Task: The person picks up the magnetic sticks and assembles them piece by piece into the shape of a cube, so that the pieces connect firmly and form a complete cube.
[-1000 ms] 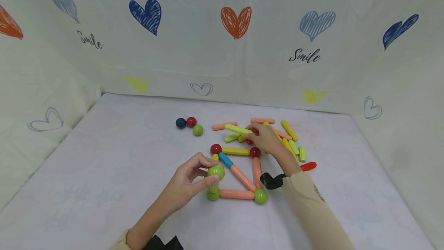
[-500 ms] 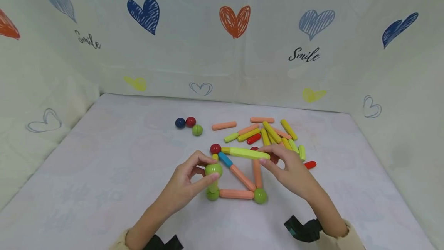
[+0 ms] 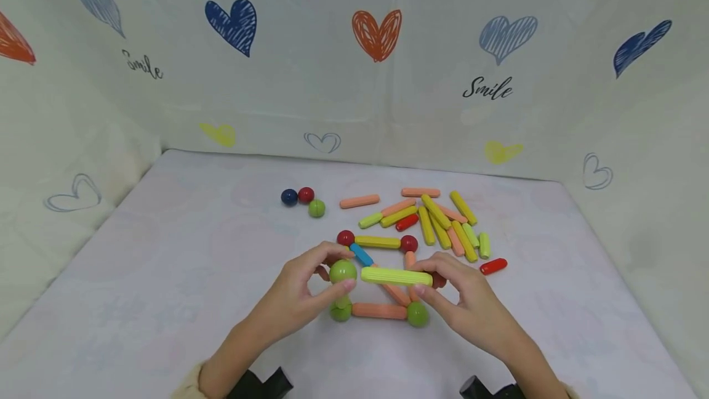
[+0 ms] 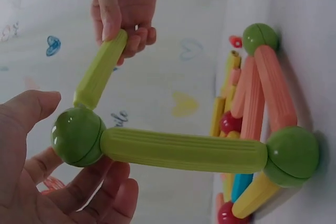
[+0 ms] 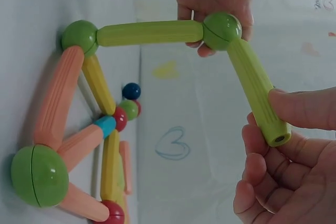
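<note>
Just above a flat frame of rods and balls, the left hand (image 3: 316, 279) holds the upper green ball (image 3: 343, 271) between thumb and curled fingers. This ball is a glossy, smooth sphere with a fine seam line. It tops a raised yellow-green rod (image 4: 184, 149), straight-sided and grooved lengthwise, whose other end meets the lower green ball (image 4: 293, 156) at the frame's near left corner.

Opposite, the right hand (image 3: 465, 300) pinches a second yellow-green rod (image 3: 396, 276) near one end, thumb on one side and fingers on the other. Its ribbed length reaches out leftward from the grip, the far end just beside the upper green ball; whether they touch I cannot tell. The end by the fingers shows a dark round disc (image 5: 280, 139) set in its flat face.

Below, the frame has glossy red balls at its far corners, joined by a yellow rod (image 3: 377, 242); a ridged salmon rod (image 3: 379, 311) forms the near side, and a blue piece (image 3: 362, 255) starts the diagonal. Behind it, loose rods (image 3: 436, 211) overlap in a pile, right of a smooth navy ball (image 3: 289, 197).
</note>
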The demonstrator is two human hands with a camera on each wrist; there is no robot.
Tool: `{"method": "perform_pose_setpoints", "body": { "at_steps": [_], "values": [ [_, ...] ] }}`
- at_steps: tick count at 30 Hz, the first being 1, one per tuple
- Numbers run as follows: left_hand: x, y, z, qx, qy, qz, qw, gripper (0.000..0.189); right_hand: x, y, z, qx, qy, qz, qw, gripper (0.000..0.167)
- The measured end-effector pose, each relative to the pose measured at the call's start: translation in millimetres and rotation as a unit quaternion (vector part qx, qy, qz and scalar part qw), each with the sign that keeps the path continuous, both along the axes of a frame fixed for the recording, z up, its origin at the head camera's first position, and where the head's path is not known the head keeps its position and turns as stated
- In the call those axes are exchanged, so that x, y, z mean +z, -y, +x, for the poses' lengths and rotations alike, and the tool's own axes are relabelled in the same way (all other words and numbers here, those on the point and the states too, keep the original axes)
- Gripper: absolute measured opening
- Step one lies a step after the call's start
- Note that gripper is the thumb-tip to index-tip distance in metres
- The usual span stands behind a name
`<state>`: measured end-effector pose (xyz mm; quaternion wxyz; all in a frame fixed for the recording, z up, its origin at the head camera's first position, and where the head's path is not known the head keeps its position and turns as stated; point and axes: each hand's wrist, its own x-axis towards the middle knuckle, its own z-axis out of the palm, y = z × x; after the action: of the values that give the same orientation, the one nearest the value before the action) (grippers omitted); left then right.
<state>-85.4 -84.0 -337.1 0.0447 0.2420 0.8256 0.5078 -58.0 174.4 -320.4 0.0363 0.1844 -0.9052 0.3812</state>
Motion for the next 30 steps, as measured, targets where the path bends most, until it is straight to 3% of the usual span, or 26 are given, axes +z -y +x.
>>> {"method": "perform_pose_setpoints", "body": {
  "at_steps": [4,9,13,17,20,23,30],
  "values": [
    [4.3,-4.1,0.1,-0.012,-0.018,-0.052,0.9984,0.035,1.5,3.2,0.5,0.010,-0.017,-0.010,0.9998,0.022],
    [5.1,-9.7,0.2,-0.019,-0.049,-0.133,0.9897,0.030,2.0,4.2,0.1,0.024,-0.026,-0.023,0.9991,0.024],
    [3.3,-9.5,0.0,-0.026,-0.049,-0.124,0.9907,0.026,3.2,3.4,-2.1,0.037,-0.009,-0.035,0.9986,0.024],
    [-0.1,-8.0,-0.8,-0.023,-0.037,-0.092,0.9948,0.027,3.5,-2.6,-12.0,0.051,0.050,-0.066,0.9953,0.021],
    [-3.1,-6.5,-1.1,-0.020,-0.035,-0.075,0.9964,0.027,2.0,-5.7,-30.7,0.039,0.100,-0.105,0.9887,0.023],
    [-5.0,-5.2,-1.1,-0.020,-0.040,-0.068,0.9967,0.026,-0.4,-0.5,-58.8,0.026,0.138,-0.121,0.9827,0.029],
    [-4.6,-3.2,1.3,-0.024,-0.038,-0.057,0.9974,0.022,-17.4,36.2,-126.0,0.035,0.204,-0.067,0.9761,0.040]
  ]
}}
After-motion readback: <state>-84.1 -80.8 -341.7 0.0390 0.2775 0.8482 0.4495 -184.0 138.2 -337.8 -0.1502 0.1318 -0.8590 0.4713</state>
